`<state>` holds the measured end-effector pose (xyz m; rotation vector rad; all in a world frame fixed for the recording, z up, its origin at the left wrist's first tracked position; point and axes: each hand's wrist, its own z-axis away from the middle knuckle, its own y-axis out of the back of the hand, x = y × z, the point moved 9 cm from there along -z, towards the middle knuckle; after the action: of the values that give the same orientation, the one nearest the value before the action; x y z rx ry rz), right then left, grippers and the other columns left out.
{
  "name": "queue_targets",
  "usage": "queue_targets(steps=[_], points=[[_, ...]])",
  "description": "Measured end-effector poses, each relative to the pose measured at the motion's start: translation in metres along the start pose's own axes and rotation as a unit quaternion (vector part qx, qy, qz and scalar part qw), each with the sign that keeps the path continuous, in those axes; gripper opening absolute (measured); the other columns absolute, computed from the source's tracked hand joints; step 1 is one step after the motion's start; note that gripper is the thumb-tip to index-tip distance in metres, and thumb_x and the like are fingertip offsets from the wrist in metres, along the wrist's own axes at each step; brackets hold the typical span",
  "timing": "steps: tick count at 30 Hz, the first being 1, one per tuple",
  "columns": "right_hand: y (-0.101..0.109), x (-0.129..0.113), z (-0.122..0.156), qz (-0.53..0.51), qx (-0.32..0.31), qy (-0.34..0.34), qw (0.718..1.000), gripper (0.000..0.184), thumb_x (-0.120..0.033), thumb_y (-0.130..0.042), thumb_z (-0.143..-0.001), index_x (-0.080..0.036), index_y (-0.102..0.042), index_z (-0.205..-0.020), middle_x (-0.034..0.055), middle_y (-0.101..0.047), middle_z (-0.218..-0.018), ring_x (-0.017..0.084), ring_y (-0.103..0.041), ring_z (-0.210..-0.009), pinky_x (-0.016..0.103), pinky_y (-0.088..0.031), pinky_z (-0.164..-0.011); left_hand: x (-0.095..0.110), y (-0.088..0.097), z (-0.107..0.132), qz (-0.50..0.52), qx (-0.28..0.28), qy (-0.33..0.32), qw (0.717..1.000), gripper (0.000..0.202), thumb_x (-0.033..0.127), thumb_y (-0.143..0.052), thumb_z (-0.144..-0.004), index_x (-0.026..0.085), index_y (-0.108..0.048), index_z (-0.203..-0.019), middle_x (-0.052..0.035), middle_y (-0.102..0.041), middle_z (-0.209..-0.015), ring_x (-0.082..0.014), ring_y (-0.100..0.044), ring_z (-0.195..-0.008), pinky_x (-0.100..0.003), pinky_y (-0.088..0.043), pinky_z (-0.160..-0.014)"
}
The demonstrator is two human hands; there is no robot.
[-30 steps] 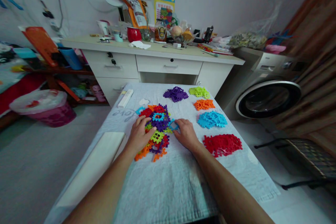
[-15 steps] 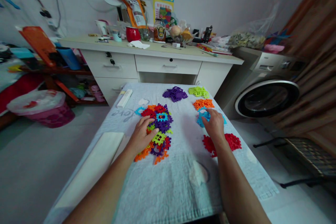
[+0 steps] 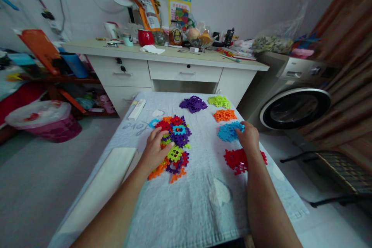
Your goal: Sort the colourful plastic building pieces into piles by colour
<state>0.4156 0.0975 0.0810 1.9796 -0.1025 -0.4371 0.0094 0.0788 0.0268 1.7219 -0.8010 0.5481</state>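
Along the near edge of the table (image 3: pixel 192 217), soft pale-blue cloth, creased, with a whitish heart-shaped patch (image 3: pixel 220 192) right of the middle. By the left edge, a long, flat, smooth white panel (image 3: pixel 99 186). Left of the middle, a jumbled heap (image 3: pixel 179 138) of thin plastic pieces, notched at the rims, some with open windows, in orange, yellow-green, purple, red and blue. Over that heap's left side, the left hand (image 3: pixel 154 148), palm down, fingers reaching forward, thumb spread well away from them toward a square yellow-green piece (image 3: pixel 175 154), grip loose. Toward the right edge, a flat, lacy red pile (image 3: pixel 235 159), glossy in spots, partly hidden behind the right forearm (image 3: pixel 266 197). Just beyond, a light-blue pile (image 3: pixel 227 131) of similar toothed plates. At its right side, the right hand (image 3: pixel 249 135), fingers curled, thumb and fingertips close together; cannot tell whether pinching a blue piece or merely touching the pile. Farther along the right edge, a small orange pile (image 3: pixel 224 115), then a yellow-green pile (image 3: pixel 219 102) by the far right corner. Near the far edge, a spiky purple pile (image 3: pixel 193 104); near the far left corner, a narrow white bar (image 3: pixel 137 109). Beyond, a white desk (image 3: pixel 186 70) with flat drawer fronts, bearing a glass jar (image 3: pixel 175 35) and a rounded red cup (image 3: pixel 145 37)
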Motion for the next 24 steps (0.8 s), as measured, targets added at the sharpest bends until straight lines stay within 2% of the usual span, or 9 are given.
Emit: queue_targets(steps=[5,8,12,15,18,21,24], points=[[0.009,-0.005,0.003,-0.018,0.005,0.005,1.000,0.038,-0.027,-0.055,-0.086,-0.011,-0.066,-0.118,0.0179,-0.067,-0.118,0.030,-0.062,-0.106,0.041,-0.044,-0.091,0.000,0.005,-0.001,-0.017,0.019,0.007,1.000,0.041,0.045,-0.058,-0.083,0.022,-0.059,-0.118,-0.0118,-0.042,-0.141,-0.0294,-0.040,-0.137,-0.050,-0.031,-0.117],[0.017,-0.020,0.009,-0.031,0.021,0.024,0.999,0.035,-0.028,-0.054,-0.086,-0.014,-0.066,-0.116,0.0174,-0.065,-0.122,0.032,-0.060,-0.108,0.044,-0.043,-0.092,-0.001,0.008,-0.002,-0.029,0.032,0.012,0.999,0.040,0.045,-0.055,-0.085,0.020,-0.059,-0.116,-0.0125,-0.046,-0.137,-0.0297,-0.042,-0.135,-0.050,-0.031,-0.117],[0.012,-0.071,0.029,-0.118,0.009,0.126,0.985,0.031,-0.029,-0.052,-0.089,-0.016,-0.066,-0.112,0.0151,-0.066,-0.121,0.031,-0.057,-0.113,0.044,-0.040,-0.098,-0.004,0.008,-0.003,-0.024,0.025,0.012,0.999,0.040,0.045,-0.053,-0.086,0.019,-0.058,-0.115,-0.0121,-0.052,-0.130,-0.0280,-0.048,-0.130,-0.048,-0.036,-0.114],[-0.007,-0.124,0.058,-0.183,-0.061,0.225,0.955,0.029,-0.030,-0.052,-0.091,-0.017,-0.066,-0.113,0.0136,-0.065,-0.123,0.028,-0.056,-0.116,0.043,-0.039,-0.101,-0.005,0.006,-0.004,-0.016,0.003,0.005,1.000,0.042,0.047,-0.051,-0.087,0.019,-0.057,-0.117,-0.0115,-0.056,-0.127,-0.0260,-0.052,-0.125,-0.045,-0.039,-0.112],[-0.027,-0.165,0.090,-0.213,-0.137,0.292,0.922,0.035,-0.030,-0.052,-0.093,-0.018,-0.061,-0.124,0.0125,-0.062,-0.130,0.026,-0.053,-0.120,0.043,-0.039,-0.103,-0.004,0.006,-0.005,-0.012,-0.010,-0.010,1.000,0.043,0.048,-0.053,-0.086,0.021,-0.056,-0.119,-0.0103,-0.057,-0.129,-0.0252,-0.053,-0.125,-0.044,-0.040,-0.112],[-0.037,-0.186,0.108,-0.219,-0.175,0.321,0.905,0.047,-0.029,-0.049,-0.094,-0.020,-0.049,-0.140,0.0123,-0.051,-0.144,0.026,-0.045,-0.128,0.044,-0.038,-0.105,-0.001,0.005,-0.004,0.001,-0.027,-0.024,0.999,0.046,0.047,-0.056,-0.084,0.021,-0.056,-0.122,-0.0101,-0.057,-0.132,-0.0252,-0.053,-0.127,-0.044,-0.040,-0.112],[-0.043,-0.193,0.113,-0.220,-0.190,0.335,0.896,0.053,-0.027,-0.046,-0.095,-0.022,-0.041,-0.147,0.0101,-0.042,-0.152,0.026,-0.038,-0.135,0.047,-0.034,-0.109,0.004,0.000,-0.001,0.015,-0.055,-0.031,0.998,0.049,0.046,-0.058,-0.083,0.021,-0.055,-0.125,-0.0103,-0.057,-0.134,-0.0256,-0.052,-0.129,-0.045,-0.039,-0.113]])
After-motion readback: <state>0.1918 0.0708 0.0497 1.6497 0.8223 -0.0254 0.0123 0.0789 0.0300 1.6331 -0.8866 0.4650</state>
